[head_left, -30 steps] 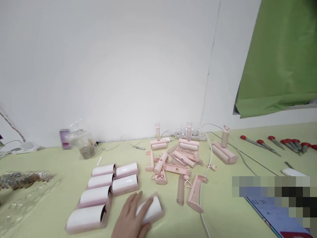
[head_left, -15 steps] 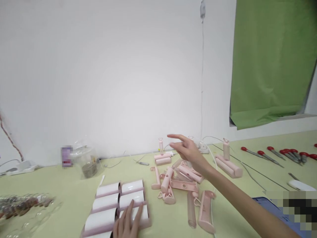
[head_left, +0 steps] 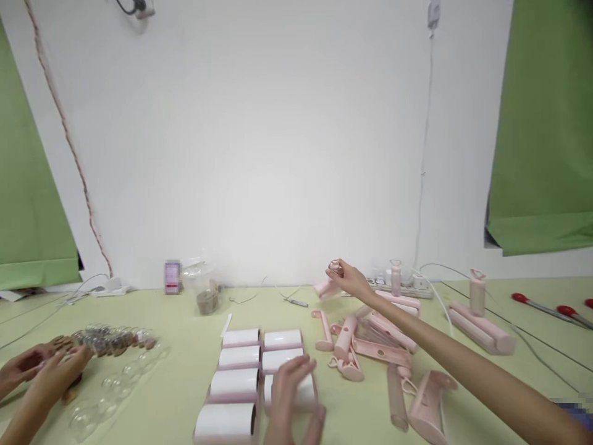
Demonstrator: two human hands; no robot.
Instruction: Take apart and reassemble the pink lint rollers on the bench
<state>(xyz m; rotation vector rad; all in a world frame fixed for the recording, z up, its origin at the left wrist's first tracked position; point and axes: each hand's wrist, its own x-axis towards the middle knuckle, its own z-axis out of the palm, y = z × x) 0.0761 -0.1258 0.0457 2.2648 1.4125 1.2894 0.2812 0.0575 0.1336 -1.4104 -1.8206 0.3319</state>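
My right hand (head_left: 354, 281) reaches toward the wall with its fingers closed round the loop-topped end of a pink double-cylinder piece (head_left: 327, 289). The piece is tilted, and its upright tube is mostly hidden by the fingers. My left hand (head_left: 291, 395), slightly blurred, hovers with fingers apart over the right column of glossy white rolls (head_left: 234, 384) with pinkish sides, holding nothing. Loose pink half-shells (head_left: 384, 351) and clear-pink tubes (head_left: 397, 395) lie in a heap below my right forearm. Another pink double-cylinder piece with an upright tube (head_left: 482, 327) stands to the right.
At the left, another person's hands (head_left: 50, 371) handle small brown items beside clear round plastic shells (head_left: 106, 386). A plastic tub in a bag (head_left: 206, 300), a phone (head_left: 173, 277), a power strip (head_left: 412, 285) and cables line the wall. Red-handled tools (head_left: 537, 304) lie far right.
My right hand has closed on the pink piece near the wall and tilted it. My left hand has lifted off the white rolls. The view has turned left, bringing another person's hands in.
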